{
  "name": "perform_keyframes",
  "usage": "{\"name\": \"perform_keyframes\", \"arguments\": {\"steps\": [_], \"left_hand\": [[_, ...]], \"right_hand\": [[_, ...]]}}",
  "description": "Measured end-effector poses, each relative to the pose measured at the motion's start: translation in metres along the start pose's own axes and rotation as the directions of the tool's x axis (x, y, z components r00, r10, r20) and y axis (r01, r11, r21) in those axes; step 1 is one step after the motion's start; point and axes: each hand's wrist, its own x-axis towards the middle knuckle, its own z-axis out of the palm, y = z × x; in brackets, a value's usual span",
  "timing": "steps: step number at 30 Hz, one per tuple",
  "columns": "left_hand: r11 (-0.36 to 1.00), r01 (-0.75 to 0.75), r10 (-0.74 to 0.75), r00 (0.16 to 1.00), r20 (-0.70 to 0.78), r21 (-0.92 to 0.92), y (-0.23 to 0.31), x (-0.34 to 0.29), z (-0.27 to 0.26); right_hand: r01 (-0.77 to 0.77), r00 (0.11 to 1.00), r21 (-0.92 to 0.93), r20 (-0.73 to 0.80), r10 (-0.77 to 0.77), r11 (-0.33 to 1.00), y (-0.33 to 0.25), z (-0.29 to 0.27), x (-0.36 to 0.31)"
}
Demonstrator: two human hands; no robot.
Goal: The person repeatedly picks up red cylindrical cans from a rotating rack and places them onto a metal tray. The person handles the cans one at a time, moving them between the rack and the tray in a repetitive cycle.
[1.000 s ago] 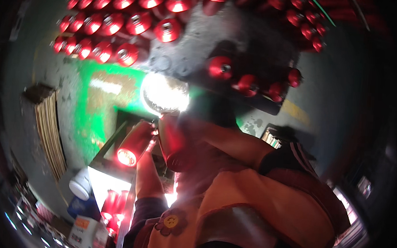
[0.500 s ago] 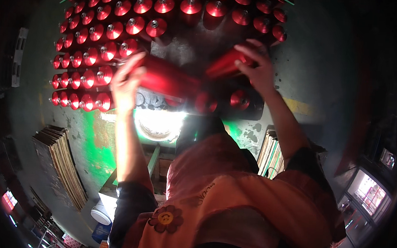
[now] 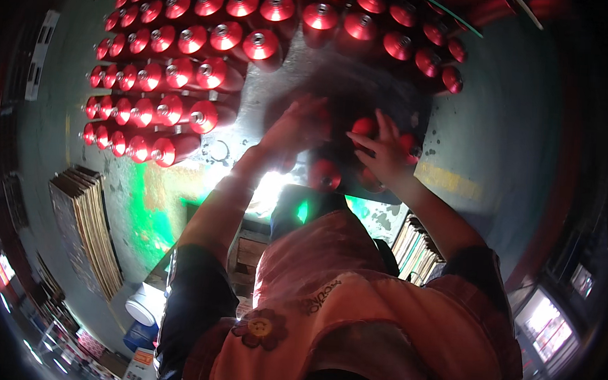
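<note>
Red metal cylinders with domed tops and small metal necks stand in rows on a dark tabletop. My left hand (image 3: pixel 294 127) is smeared by motion beside a blurred red cylinder (image 3: pixel 320 127) over the middle of the table; whether it grips it I cannot tell. My right hand (image 3: pixel 389 159) has its fingers stretched apart at a red cylinder (image 3: pixel 365 128) near the table's right side. One cylinder (image 3: pixel 324 174) stands at the near edge between my forearms. Another cylinder (image 3: pixel 411 146) is just right of my right hand.
Rows of red cylinders (image 3: pixel 179 72) cover the left and far parts of the dark table (image 3: pixel 254 93). Stacked flat boards (image 3: pixel 86 229) lean at the left, and more boards (image 3: pixel 415 249) stand near right. A white bucket (image 3: pixel 142 307) sits lower left.
The two tilted cylinders that were at my hands no longer show lying over the table. My left hand has moved right and towards the middle; my right hand has come nearer. The view has shifted slightly.
</note>
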Motion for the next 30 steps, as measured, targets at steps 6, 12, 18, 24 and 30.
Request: {"name": "perform_keyframes", "arguments": {"steps": [6, 12, 18, 24, 30], "left_hand": [[0.884, 0.457, -0.288, 0.693, -0.66, 0.094, -0.007, -0.094, -0.078], [0.762, 0.633, -0.413, 0.636, -0.652, 0.134, -0.06, -0.123, -0.07], [0.747, 0.665, -0.459, 0.543, -0.703, 0.027, -0.078, -0.12, -0.049], [0.801, 0.539, -0.559, 0.516, -0.649, -0.261, -0.017, -0.161, -0.082], [0.578, 0.145, -0.792, 0.337, -0.509, -0.803, 0.044, -0.291, -0.095]], "right_hand": [[0.278, 0.961, 0.135, -0.03, -0.276, 0.951, -0.033, -0.03, 0.099], [0.329, 0.943, 0.083, 0.024, -0.332, 0.941, -0.084, 0.084, 0.256], [0.322, 0.942, 0.111, -0.137, -0.306, 0.94, -0.074, 0.129, 0.282], [0.362, 0.922, 0.309, -0.259, -0.289, 0.879, -0.089, 0.051, 0.244], [0.022, 0.981, 0.887, 0.07, -0.181, 0.462, -0.129, -0.019, 0.157]]}}
